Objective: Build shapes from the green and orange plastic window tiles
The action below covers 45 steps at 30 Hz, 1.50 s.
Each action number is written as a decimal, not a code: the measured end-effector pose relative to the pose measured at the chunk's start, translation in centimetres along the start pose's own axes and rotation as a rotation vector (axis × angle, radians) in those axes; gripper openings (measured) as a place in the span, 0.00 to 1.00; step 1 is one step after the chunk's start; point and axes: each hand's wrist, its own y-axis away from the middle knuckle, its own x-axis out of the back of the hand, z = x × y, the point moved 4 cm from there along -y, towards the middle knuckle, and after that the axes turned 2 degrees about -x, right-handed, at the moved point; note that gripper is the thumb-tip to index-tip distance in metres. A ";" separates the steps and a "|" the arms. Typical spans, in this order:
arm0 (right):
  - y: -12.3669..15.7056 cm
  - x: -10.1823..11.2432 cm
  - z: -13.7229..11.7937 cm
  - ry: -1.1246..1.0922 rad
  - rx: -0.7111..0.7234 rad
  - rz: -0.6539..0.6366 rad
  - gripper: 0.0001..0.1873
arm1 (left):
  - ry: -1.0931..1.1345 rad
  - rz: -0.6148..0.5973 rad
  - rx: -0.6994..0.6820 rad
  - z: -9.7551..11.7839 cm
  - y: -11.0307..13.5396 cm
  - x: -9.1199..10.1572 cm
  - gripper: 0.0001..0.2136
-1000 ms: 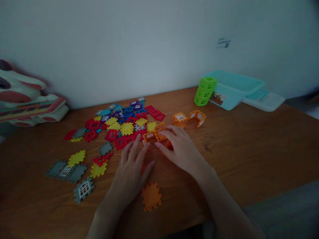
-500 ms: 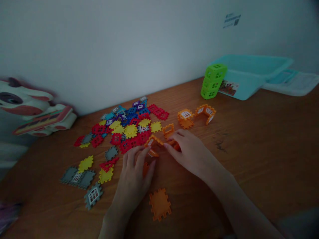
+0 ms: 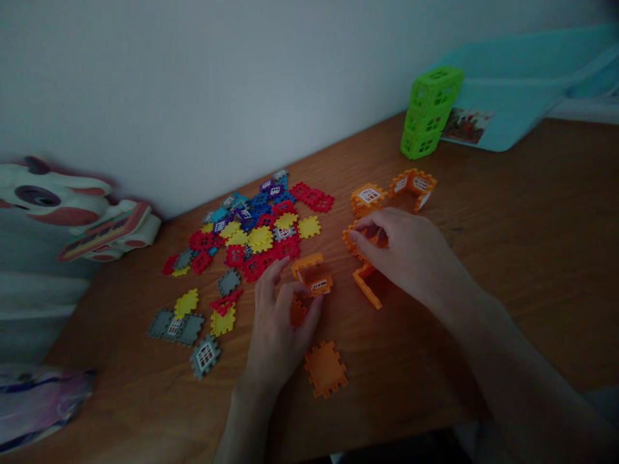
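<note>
My left hand (image 3: pixel 280 322) rests on the wooden table (image 3: pixel 507 245), its fingers closed on a small folded group of orange window tiles (image 3: pixel 313 276). My right hand (image 3: pixel 411 254) is a little to the right, pinching another group of joined orange tiles (image 3: pixel 363 278) whose lower edge sticks out below the fingers. A flat orange tile (image 3: pixel 325 368) lies alone near the table's front edge, just right of my left wrist. Behind my right hand stand two small orange tile assemblies (image 3: pixel 393 191).
A heap of red, yellow, blue and grey tiles (image 3: pixel 251 235) spreads left of centre, with a few grey and yellow ones (image 3: pixel 188 322) nearer the front. A green tile tower (image 3: pixel 428 113) stands by a turquoise bin (image 3: pixel 522 90) at the back right. A white toy (image 3: pixel 72 212) sits far left.
The orange piece has come apart into two groups: my right hand carried one to the right, my left hand keeps the other. The camera has swung right and down.
</note>
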 end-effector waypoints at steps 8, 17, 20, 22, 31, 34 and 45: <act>0.0 0.1 0.5 -0.026 0.020 0.077 0.08 | 0.049 -0.041 0.018 -0.1 0.1 -0.1 0.13; 0.1 0.1 2.2 -0.050 -0.224 0.065 0.16 | 0.022 -0.111 0.046 -0.4 0.3 -0.6 0.19; 0.0 -0.4 2.9 -0.101 -0.303 -0.047 0.19 | 0.043 -0.127 0.068 -0.6 0.3 -0.7 0.19; -0.2 -0.5 3.1 -0.135 -0.334 -0.095 0.19 | 0.069 -0.137 0.089 -0.7 0.4 -0.8 0.20; -0.9 -1.0 3.7 -0.149 -0.344 -0.128 0.19 | 0.586 0.002 0.510 -0.9 0.7 -0.6 0.21; -0.9 -1.6 4.2 -0.157 -0.333 -0.179 0.16 | 0.948 0.140 0.692 -1.2 0.6 -0.3 0.22; -1.4 -3.0 5.9 -0.554 -0.421 -0.152 0.14 | 1.556 0.315 1.121 -1.3 -0.5 0.4 0.15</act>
